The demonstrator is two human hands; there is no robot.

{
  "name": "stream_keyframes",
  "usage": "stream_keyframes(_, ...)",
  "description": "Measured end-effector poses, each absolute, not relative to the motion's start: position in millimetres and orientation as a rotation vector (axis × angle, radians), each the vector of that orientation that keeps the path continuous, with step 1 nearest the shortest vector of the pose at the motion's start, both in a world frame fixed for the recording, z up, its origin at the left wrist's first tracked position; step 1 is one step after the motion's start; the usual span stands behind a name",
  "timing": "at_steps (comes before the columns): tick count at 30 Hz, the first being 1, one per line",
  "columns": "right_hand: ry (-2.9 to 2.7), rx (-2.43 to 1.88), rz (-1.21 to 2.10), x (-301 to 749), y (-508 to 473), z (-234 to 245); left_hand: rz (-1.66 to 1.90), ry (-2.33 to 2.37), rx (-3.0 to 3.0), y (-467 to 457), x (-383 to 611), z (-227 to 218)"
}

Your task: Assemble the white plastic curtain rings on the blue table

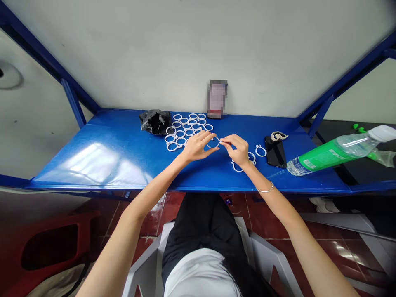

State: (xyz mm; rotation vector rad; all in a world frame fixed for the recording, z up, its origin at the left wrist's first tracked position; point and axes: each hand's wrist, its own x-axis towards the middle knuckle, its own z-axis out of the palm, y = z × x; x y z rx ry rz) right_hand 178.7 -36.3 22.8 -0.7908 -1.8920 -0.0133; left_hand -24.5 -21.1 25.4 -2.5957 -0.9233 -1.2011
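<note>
White ring (pixel 213 147) extends leftward from my right hand (pixel 239 149), which pinches its edge, my left hand (pixel 196 146) spread loosely around it.

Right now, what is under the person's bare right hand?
Parts of round white rings show past the right hand and wrist, on the glossy blue table. The hand covers the rest, so I can't tell how many lie there. It pinches another white ring.
</note>
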Motion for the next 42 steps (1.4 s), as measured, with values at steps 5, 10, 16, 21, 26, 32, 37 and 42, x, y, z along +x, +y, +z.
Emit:
stream_keyframes(5, -1.894, -0.743, -0.047, 178.5, -36.7, 23.9, -1.212, -0.884, -2.586, -21.3, -24.7, 25.7)
stream_keyframes(10, -1.903, -0.760, -0.021, 177.1, -38.2, 25.3, -1.194, -0.913, -2.586, -22.6, -24.6, 27.4)
stream_keyframes(16, -1.898, -0.801, 0.035, 175.9, -39.0, 25.1, -1.164, -0.934, -2.582, -21.2, -24.7, 25.8)
stream_keyframes(21, -1.904, -0.803, 0.041, 175.0, -39.2, 26.1, -1.131, -0.974, -2.602, -18.2, -25.4, 22.5)
stream_keyframes(26, -1.899, -0.813, 0.049, 175.0, -38.6, 25.8, -1.108, -0.989, -2.612, -16.3, -26.5, 20.8)
stream_keyframes(32, -1.907, -0.831, 0.063, 175.9, -37.4, 24.5, -1.122, -0.959, -2.597, -15.9, -26.2, 19.4)
stream_keyframes(37, -1.906, -0.795, 0.071, 175.0, -38.0, 25.6, -1.088, -1.008, -2.638, -16.3, -26.0, 19.9)
stream_keyframes(42, -1.908, -0.818, 0.090, 174.9, -38.2, 25.5, -1.091, -1.006, -2.634, -16.3, -25.3, 19.8)
